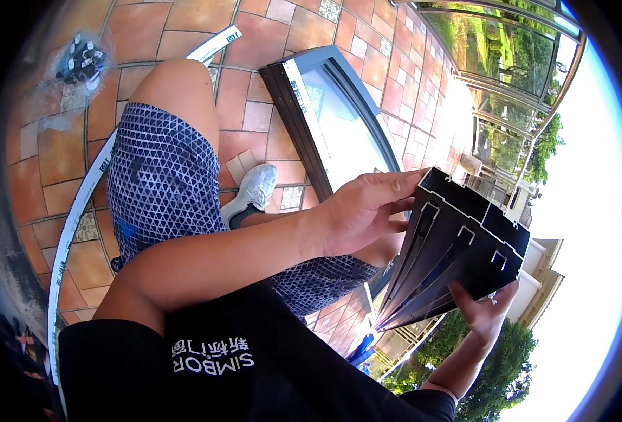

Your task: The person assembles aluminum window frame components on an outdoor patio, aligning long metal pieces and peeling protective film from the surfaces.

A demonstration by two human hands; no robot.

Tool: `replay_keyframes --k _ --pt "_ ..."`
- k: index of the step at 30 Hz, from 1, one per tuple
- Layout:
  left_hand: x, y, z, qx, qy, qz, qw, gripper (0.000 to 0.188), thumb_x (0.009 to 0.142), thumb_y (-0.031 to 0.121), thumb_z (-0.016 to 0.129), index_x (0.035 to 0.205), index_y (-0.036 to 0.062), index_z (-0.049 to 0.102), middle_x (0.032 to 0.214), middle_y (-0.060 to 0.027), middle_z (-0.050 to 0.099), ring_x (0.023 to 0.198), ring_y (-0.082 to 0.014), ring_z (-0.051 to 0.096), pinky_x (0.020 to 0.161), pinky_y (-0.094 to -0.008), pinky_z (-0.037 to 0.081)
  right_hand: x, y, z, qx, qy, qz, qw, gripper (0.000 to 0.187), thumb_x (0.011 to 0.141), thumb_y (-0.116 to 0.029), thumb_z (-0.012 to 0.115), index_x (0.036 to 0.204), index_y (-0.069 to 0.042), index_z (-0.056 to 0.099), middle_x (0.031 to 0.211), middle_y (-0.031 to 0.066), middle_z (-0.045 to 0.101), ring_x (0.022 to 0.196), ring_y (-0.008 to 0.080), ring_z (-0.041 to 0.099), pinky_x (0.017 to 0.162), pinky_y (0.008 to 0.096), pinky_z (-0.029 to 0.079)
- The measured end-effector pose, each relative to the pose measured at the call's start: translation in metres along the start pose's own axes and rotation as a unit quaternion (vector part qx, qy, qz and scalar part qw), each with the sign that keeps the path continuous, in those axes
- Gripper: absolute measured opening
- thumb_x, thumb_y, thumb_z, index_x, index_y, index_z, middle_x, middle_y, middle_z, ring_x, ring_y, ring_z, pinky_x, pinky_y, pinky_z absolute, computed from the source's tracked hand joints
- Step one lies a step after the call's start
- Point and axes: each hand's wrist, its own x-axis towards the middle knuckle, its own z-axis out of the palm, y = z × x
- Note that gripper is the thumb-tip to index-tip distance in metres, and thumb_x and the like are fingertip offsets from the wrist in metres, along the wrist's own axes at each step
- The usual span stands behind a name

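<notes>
Black profile (441, 260) is held by left hand (360, 214) and right hand (485, 311), no fastening yet seen; framed pane (342, 116) lies untouched.

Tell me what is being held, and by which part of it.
A black grooved profile, near its cut end: left hand at one side, right hand at the opposite side.

An outdoor terrace, by its look: patterned terracotta floor tiles (255, 53) reach toward a glass-panelled metal railing (508, 92), with trees (546, 149) beyond the railing and bright sky (592, 211) above it.
</notes>
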Motion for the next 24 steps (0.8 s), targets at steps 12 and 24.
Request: replay_keyframes --k 12,24 --pt "0.001 0.010 -0.029 0.118 0.030 0.041 0.992 0.038 0.106 0.029 0.061 0.136 0.0066 0.068 0.122 -0.0060 0.074 0.112 -0.0193 0.072 0.099 -0.0414 0.060 0.020 -0.031 0.028 0.010 0.011 0.034 0.999 0.075 0.063 -0.011 0.094 0.128 0.005 0.060 0.108 0.0125 0.070 0.095 0.0214 0.070 0.085 0.0347 0.058" --pt "0.001 0.017 -0.019 0.207 0.105 0.102 0.967 0.028 0.108 0.018 0.060 0.129 0.0002 0.065 0.115 -0.0086 0.073 0.109 -0.0184 0.073 0.093 -0.0348 0.065 0.040 -0.041 0.035 0.047 -0.034 0.005 0.998 0.069 0.062 -0.008 0.089 0.124 0.007 0.063 0.096 0.0101 0.075 0.083 0.0160 0.072 0.080 0.0305 0.057"
